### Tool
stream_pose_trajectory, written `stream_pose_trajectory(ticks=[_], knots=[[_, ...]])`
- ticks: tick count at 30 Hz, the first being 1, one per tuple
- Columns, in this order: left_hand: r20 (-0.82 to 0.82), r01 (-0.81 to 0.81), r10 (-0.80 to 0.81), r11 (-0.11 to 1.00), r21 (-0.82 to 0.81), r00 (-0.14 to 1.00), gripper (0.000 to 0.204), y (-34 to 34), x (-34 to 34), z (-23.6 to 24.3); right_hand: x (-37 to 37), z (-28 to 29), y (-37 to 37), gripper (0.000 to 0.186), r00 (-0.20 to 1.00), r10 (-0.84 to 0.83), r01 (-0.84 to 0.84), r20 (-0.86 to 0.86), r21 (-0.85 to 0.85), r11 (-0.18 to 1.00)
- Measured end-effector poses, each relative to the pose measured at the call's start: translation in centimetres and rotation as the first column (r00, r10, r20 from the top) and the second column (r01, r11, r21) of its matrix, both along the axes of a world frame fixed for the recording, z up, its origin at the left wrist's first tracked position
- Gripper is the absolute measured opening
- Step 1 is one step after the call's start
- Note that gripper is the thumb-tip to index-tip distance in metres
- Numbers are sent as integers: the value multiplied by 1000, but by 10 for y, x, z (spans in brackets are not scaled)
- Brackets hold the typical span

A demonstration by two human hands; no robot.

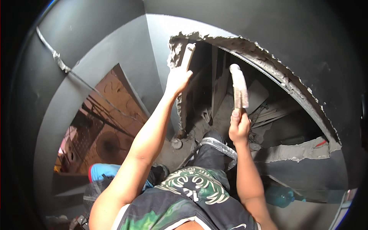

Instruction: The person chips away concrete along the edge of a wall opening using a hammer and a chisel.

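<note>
My left hand (pixel 177 81) is raised at the left side of a ragged hole in the wall, closed around a pale, dusty chisel (pixel 188 57). The chisel slants upward beside the broken plaster edge (pixel 175 51); whether it touches the edge I cannot tell. To the right, in front of the dark hole, my right hand (pixel 239 128) grips a hammer (pixel 240 90) by its handle. Its dusty head, with a rounded end at the top, stands apart from the chisel and the wall.
Rubble and loose boards (pixel 268 113) lie inside the hole. A grey cable (pixel 92 86) hangs across the left, in front of an opening with a round fan (pixel 108 145). A blue-green bottle (pixel 279 196) lies low at the right. A light strap (pixel 218 143) crosses my leg.
</note>
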State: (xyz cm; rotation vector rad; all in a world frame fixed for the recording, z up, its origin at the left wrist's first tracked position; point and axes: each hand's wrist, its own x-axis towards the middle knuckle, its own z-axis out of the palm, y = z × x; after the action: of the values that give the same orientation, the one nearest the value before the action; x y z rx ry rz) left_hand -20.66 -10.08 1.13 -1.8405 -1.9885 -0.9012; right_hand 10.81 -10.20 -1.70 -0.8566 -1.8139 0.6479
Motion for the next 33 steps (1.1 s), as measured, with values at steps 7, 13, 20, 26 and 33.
stream_pose_trajectory(ticks=[7,13,20,26,33], knots=[[967,391,248,897,-205,-63,29,-85,81,-118,74,-41,-61,24,997,82,-49,12,-702,711],[822,408,570,753,-516,-11,42,-119,88,-264,124,-99,-93,18,999,-31,13,-9,-777,629],[659,367,726,568,-737,199,60,-153,101,-312,169,-151,-107,28,924,-201,328,326,-400,856],[661,331,543,585,-740,518,75,-156,120,-330,153,-182,-77,37,952,-226,298,209,-448,843],[744,364,489,660,-657,456,76,-160,130,-331,112,-217,-58,42,952,-306,243,3,-617,748]])
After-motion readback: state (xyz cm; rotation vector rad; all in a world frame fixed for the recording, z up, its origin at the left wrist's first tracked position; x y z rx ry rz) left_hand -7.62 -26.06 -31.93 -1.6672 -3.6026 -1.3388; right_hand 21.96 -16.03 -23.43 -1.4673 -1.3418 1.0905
